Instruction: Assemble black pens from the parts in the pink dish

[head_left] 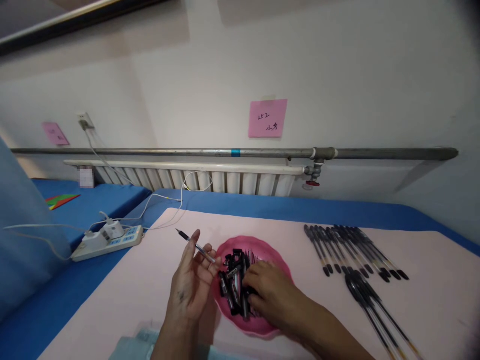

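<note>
Black pen parts (233, 286) lay at three o'clock from the left hand (192, 287), its grip clamped on a ten-to-four pen (184, 235); the nearer right hand's (275, 295) grip state was unclear.

Left hand (196, 277) upturned, right hand (270, 290) curled

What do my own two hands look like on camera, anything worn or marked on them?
Both are bare: no glove, ring, watch or sleeve shows. The left hand has a small dark smudge low on its palm; the right hand shows no clear marking.
</note>
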{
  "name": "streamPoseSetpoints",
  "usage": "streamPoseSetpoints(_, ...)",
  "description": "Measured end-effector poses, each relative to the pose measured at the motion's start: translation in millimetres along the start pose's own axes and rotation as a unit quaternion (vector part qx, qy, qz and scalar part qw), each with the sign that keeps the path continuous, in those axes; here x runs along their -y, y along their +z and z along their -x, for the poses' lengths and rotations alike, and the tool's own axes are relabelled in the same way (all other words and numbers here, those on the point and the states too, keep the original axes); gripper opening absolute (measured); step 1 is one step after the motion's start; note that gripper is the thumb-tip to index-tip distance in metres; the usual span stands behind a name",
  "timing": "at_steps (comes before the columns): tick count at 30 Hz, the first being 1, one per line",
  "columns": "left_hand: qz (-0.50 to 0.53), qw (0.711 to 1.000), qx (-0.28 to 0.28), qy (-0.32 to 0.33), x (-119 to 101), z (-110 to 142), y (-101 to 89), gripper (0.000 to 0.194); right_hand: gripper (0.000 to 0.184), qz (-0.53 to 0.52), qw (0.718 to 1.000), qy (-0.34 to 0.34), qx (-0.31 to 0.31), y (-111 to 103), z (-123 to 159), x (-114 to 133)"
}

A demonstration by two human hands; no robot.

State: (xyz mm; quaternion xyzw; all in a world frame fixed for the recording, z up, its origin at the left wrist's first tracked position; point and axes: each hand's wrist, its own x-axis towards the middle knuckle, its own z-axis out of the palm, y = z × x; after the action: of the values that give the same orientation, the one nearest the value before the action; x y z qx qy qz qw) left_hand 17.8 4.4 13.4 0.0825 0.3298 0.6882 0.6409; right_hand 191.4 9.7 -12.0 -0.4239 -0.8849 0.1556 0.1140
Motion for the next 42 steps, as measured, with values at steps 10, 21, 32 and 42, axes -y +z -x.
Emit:
streamPoseSetpoints(10,-0.008,1.000,-0.003,-0.009,0,-1,1.7,0.030,0.014,0.048,0.999,0.021,0.003,7,1,-6)
streamPoseSetpoints(21,-0.007,1.000,-0.007,-0.013,0,-1,-0.5,0.029,0.012,0.051,0.998,0.045,0.007,3,0,1)
streamPoseSetpoints(32,-0.006,1.000,-0.020,-0.009,-1,-1,0.5,0.026,0.025,0.011,0.999,-0.003,-0.040,5,-16,12)
streamPoseSetpoints(42,0.016,0.999,-0.021,-0.021,-2,2,3.6,0.027,0.026,0.005,0.997,0.055,-0.063,1,-15,0)
